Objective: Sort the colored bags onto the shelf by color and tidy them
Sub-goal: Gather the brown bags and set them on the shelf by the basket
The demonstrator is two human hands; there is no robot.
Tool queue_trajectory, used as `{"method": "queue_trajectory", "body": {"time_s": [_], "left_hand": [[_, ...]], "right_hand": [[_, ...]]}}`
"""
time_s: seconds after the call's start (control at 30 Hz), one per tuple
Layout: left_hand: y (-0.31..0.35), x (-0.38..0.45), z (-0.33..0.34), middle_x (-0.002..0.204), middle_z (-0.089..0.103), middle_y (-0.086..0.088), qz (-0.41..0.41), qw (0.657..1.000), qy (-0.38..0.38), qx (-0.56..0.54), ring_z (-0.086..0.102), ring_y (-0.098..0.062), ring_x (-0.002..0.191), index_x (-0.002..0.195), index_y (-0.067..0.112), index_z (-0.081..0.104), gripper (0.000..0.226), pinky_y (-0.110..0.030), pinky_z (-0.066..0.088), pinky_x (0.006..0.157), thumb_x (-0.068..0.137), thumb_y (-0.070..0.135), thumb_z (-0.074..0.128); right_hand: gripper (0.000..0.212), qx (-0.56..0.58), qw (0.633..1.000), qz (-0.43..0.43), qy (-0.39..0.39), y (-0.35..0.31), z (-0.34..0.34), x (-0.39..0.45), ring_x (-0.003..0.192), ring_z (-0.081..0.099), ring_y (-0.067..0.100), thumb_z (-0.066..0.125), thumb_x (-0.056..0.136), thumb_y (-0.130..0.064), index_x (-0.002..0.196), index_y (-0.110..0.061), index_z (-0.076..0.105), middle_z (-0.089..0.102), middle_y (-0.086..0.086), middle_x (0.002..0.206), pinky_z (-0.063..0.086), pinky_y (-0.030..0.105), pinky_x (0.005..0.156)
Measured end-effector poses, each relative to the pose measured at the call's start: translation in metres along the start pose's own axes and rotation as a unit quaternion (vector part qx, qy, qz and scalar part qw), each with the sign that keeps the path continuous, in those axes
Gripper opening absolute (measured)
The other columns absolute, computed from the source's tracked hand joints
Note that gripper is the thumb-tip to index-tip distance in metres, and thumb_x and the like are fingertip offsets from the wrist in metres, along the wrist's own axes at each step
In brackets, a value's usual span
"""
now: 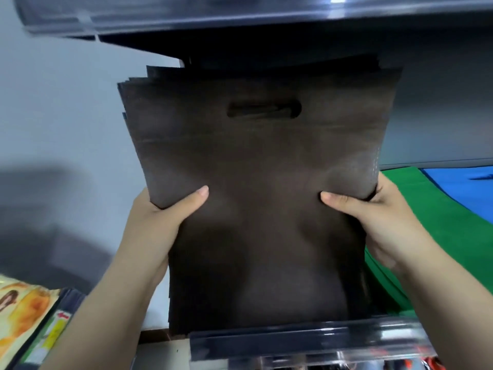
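A thick stack of dark brown bags (261, 188) with a cut-out handle slot near the top fills the middle of the head view, standing almost upright above the shelf. My left hand (162, 217) grips its left edge, thumb on the front face. My right hand (373, 209) grips the right edge the same way, thumb across the front. The bottom of the stack is hidden behind the shelf's clear front rail (306, 340). To the right, green bags (440, 209) lie flat on the shelf, with blue bags (464, 182) beyond them.
The shelf above (240, 25) hangs close over the top of the stack. A pale wall (66, 116) stands at the left. Printed packets (24, 311) lie at the lower left, below the shelf level.
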State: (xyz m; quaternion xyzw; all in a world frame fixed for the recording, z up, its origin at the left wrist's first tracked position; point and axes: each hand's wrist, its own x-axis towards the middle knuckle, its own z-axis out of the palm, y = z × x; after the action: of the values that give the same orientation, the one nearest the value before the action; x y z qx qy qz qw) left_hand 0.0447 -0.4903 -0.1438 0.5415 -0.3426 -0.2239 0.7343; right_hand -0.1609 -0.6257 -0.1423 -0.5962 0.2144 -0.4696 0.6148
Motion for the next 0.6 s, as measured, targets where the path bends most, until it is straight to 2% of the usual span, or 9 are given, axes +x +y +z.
{"method": "queue_trajectory", "body": {"time_s": [0.07,0.13,0.2,0.27,0.3,0.4,0.47,0.53,0.6], "left_hand": [[0.012,-0.002,0.003,0.092,0.074,0.007,-0.001,1.000,0.008,-0.028,0.070,-0.008,0.084,0.099,0.019,0.068,0.038,-0.014,0.052,0.062,0.061,0.020,0.070],[0.018,-0.005,0.002,0.091,0.074,0.005,-0.013,0.999,0.000,-0.038,0.071,-0.009,0.083,0.100,0.016,0.067,0.040,-0.014,0.052,0.061,0.060,0.018,0.070],[0.016,-0.012,0.003,0.094,0.074,0.005,-0.030,0.999,-0.015,-0.004,0.070,-0.010,0.088,0.105,0.016,0.067,0.054,-0.015,0.053,0.064,0.053,0.014,0.080],[0.012,-0.020,0.005,0.097,0.074,0.005,-0.031,0.999,-0.013,0.033,0.069,-0.011,0.092,0.107,0.016,0.066,0.058,-0.016,0.053,0.068,0.051,0.010,0.080],[0.011,-0.023,0.007,0.097,0.074,0.005,-0.027,0.999,-0.001,0.036,0.069,-0.010,0.091,0.106,0.017,0.067,0.059,-0.016,0.053,0.067,0.050,0.009,0.082],[0.021,-0.030,0.012,0.094,0.074,0.003,-0.020,0.999,0.034,0.004,0.071,-0.012,0.086,0.104,0.015,0.068,0.046,-0.017,0.053,0.062,0.059,0.014,0.076],[0.029,-0.034,0.012,0.094,0.074,0.002,-0.022,0.999,0.030,-0.001,0.071,-0.014,0.086,0.105,0.015,0.068,0.044,-0.022,0.054,0.065,0.062,0.012,0.078],[0.032,-0.041,0.010,0.098,0.074,0.003,-0.028,0.999,0.011,0.014,0.070,-0.014,0.091,0.107,0.016,0.068,0.051,-0.026,0.051,0.076,0.057,0.011,0.079],[0.030,-0.052,0.010,0.099,0.073,0.005,-0.032,0.999,0.011,0.028,0.069,-0.012,0.095,0.104,0.019,0.068,0.046,-0.027,0.047,0.081,0.058,0.019,0.073]], "right_hand": [[0.040,0.029,1.000,-0.012,0.002,-0.009,-0.002,0.002,0.079,0.070,0.013,0.066,0.061,-0.002,0.099,-0.013,0.063,0.074,0.001,0.085,0.055,0.021,0.064],[0.040,0.040,0.999,-0.016,-0.019,-0.012,-0.007,0.003,0.080,0.070,0.012,0.066,0.060,-0.006,0.099,-0.015,0.063,0.074,0.000,0.088,0.055,0.022,0.065],[0.049,0.012,0.999,-0.006,-0.041,-0.007,-0.013,-0.002,0.085,0.070,0.011,0.077,0.054,-0.017,0.101,-0.019,0.063,0.074,-0.001,0.092,0.054,0.019,0.068],[0.066,-0.030,0.999,-0.005,-0.043,0.002,-0.018,-0.010,0.090,0.069,0.010,0.088,0.038,-0.034,0.099,-0.022,0.065,0.074,-0.001,0.097,0.053,0.017,0.071],[0.068,-0.030,0.999,-0.007,-0.037,0.004,-0.020,-0.013,0.091,0.069,0.009,0.089,0.036,-0.035,0.098,-0.021,0.065,0.074,-0.002,0.097,0.052,0.017,0.072],[0.042,0.016,0.999,-0.022,-0.023,-0.005,-0.020,-0.016,0.084,0.069,0.009,0.075,0.060,-0.006,0.099,-0.017,0.062,0.074,-0.003,0.090,0.053,0.018,0.069],[0.035,0.042,0.999,-0.008,-0.034,-0.016,-0.017,-0.018,0.081,0.069,0.011,0.063,0.072,0.006,0.100,-0.015,0.062,0.074,-0.001,0.088,0.055,0.020,0.067],[0.037,0.043,0.998,0.014,-0.053,-0.021,-0.019,-0.022,0.084,0.069,0.012,0.063,0.070,0.000,0.104,-0.014,0.062,0.074,0.000,0.093,0.055,0.020,0.068],[0.041,0.027,0.998,0.023,-0.056,-0.023,-0.019,-0.030,0.087,0.069,0.010,0.064,0.069,-0.005,0.109,-0.013,0.062,0.074,-0.001,0.096,0.054,0.018,0.069]]}}
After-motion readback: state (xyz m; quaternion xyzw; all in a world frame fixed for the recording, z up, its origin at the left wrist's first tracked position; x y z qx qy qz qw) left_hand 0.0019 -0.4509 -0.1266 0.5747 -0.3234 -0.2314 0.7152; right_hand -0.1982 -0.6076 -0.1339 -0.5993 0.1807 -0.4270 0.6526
